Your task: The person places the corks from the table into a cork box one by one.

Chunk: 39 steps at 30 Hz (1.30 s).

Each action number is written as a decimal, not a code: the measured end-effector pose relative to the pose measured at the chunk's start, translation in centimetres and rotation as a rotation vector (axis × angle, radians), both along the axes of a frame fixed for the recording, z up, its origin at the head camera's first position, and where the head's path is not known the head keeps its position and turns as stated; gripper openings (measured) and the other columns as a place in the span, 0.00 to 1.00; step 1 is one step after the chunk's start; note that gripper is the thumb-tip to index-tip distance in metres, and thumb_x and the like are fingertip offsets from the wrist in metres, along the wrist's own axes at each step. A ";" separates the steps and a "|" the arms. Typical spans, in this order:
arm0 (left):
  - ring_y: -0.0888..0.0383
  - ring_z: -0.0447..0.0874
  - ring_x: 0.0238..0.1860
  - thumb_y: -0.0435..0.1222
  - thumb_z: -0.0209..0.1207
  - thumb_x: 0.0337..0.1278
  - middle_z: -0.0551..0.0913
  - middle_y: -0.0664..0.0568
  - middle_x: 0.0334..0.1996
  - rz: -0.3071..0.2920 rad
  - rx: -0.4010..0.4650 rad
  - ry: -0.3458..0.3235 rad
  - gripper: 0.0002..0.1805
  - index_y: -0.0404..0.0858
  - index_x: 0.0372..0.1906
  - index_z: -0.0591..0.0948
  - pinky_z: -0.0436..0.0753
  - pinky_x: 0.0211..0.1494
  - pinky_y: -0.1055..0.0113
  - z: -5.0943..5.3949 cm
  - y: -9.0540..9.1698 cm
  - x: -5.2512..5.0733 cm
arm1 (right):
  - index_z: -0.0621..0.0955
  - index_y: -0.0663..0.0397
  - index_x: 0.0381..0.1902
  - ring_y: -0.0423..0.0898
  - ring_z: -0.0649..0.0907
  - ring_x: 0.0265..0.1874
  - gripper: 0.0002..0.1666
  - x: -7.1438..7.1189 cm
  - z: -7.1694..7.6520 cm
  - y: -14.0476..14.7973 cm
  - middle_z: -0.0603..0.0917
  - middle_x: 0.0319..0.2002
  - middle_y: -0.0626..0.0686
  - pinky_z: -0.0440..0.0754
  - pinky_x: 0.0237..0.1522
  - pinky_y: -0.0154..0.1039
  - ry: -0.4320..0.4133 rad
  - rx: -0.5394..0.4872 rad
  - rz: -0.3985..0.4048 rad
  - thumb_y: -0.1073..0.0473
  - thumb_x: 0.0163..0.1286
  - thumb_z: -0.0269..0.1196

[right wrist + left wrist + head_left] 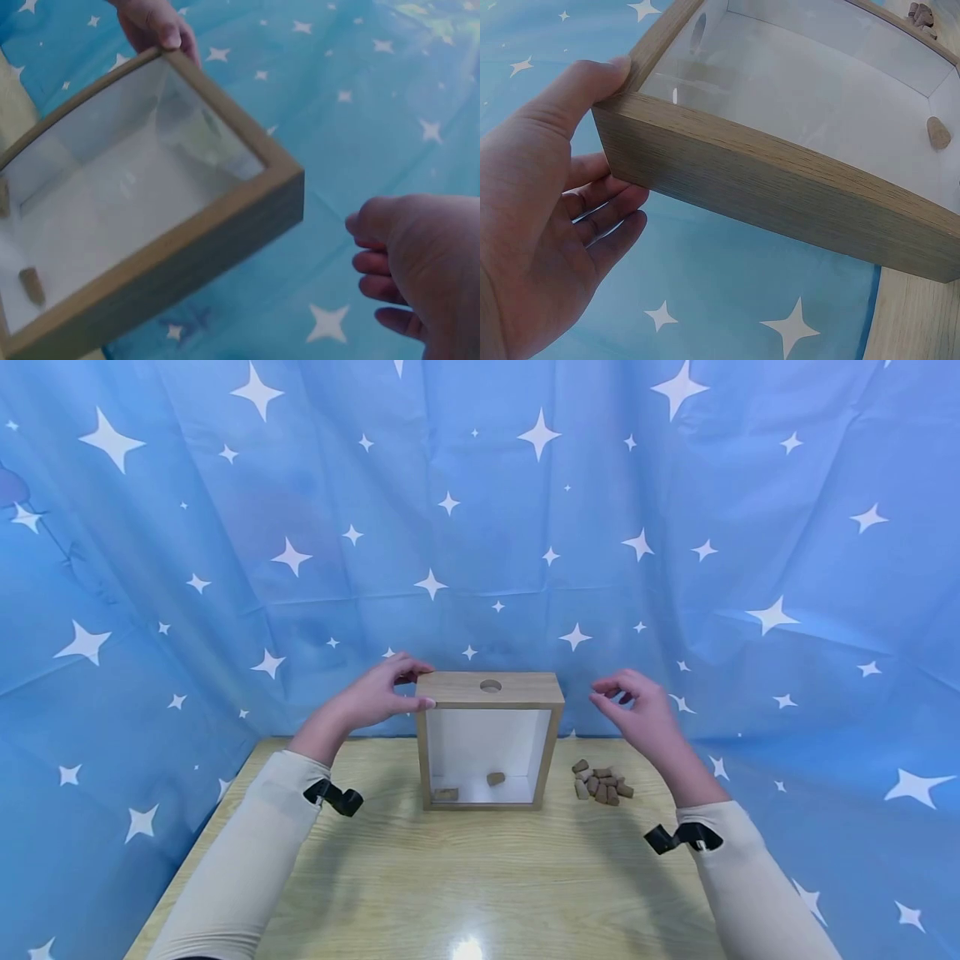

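Note:
A wooden shadow box (553,743) with a clear front and a white inside stands upright on the table, a round hole (491,686) in its top. Two brown corks lie at its bottom, one cork (446,794) in the left corner and another cork (496,778) near the middle. My left hand (382,693) grips the box's upper left corner, its thumb at the front edge and the fingers behind. Off the box's right side, my right hand (633,702) hovers with loosely bent fingers. No object shows in it in the right wrist view.
A small pile of corks (602,783) lies on the table to the right of the box, below my right hand. The pale wooden table (450,877) reaches back to a blue curtain (495,527) with white stars.

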<state>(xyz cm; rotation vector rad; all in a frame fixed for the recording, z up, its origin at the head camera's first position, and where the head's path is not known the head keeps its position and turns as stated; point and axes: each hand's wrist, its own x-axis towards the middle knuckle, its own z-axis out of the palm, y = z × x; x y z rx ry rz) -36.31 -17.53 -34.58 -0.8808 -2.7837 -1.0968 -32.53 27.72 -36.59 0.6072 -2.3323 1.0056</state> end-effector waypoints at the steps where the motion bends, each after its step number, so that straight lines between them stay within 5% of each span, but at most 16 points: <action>1: 0.46 0.76 0.70 0.52 0.74 0.70 0.77 0.50 0.67 0.001 0.000 0.001 0.37 0.42 0.76 0.79 0.78 0.74 0.44 0.0 0.0 0.0 | 0.92 0.57 0.49 0.42 0.82 0.41 0.06 0.1 -0.3 0.3 0.89 0.43 0.53 0.81 0.44 0.32 -0.013 0.008 -0.009 0.64 0.79 0.72; 9: 0.47 0.75 0.69 0.52 0.74 0.70 0.77 0.50 0.66 -0.002 0.007 -0.002 0.37 0.42 0.76 0.78 0.78 0.74 0.45 0.1 0.0 0.2 | 0.91 0.59 0.52 0.48 0.83 0.43 0.08 0.9 -3.1 3.0 0.89 0.44 0.54 0.81 0.43 0.31 -0.079 0.062 -0.041 0.63 0.80 0.71; 25: 0.47 0.75 0.70 0.53 0.74 0.70 0.77 0.51 0.66 0.005 0.018 -0.020 0.37 0.43 0.76 0.79 0.78 0.75 0.45 0.0 0.1 0.1 | 0.90 0.60 0.56 0.56 0.86 0.47 0.11 0.8 -10.4 8.3 0.89 0.50 0.59 0.86 0.44 0.47 -0.175 0.157 -0.124 0.62 0.79 0.72; 39: 0.46 0.75 0.71 0.54 0.75 0.69 0.77 0.49 0.68 -0.004 0.019 -0.007 0.38 0.42 0.76 0.79 0.77 0.76 0.43 -0.1 -0.1 0.0 | 0.89 0.64 0.52 0.62 0.86 0.49 0.11 0.7 -15.2 9.4 0.88 0.47 0.60 0.86 0.45 0.49 -0.287 0.135 -0.145 0.67 0.74 0.74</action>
